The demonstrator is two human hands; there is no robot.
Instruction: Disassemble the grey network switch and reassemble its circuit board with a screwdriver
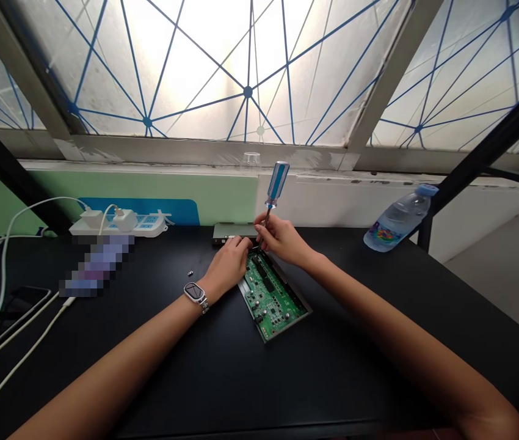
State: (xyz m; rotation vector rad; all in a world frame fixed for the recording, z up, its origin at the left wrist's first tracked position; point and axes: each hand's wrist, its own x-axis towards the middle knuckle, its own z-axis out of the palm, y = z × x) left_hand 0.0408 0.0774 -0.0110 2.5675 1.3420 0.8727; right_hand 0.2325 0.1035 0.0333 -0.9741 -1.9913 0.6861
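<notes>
A screwdriver (278, 183) with a blue and clear handle stands almost upright in my right hand (282, 239), the fingers closed round its shaft. Its tip points down at the far end of a green circuit board (271, 296), which sits in a shallow metal case (287, 329). My left hand (228, 264), wearing a watch (194, 293) at the wrist, grips the far left corner of that case with curled fingers. The screwdriver's tip is hidden among the fingers. Behind the hands lies a flat grey metal cover (234, 231). Small metal screws (190, 273) rest left of my left hand.
A white power strip (119, 225) with plugs stands at the back left. Its cables (5, 269) run along the table's left side, near a blurred-out phone-like object (99, 266). A water bottle (399, 219) leans against a black frame bar (461, 159) at the right.
</notes>
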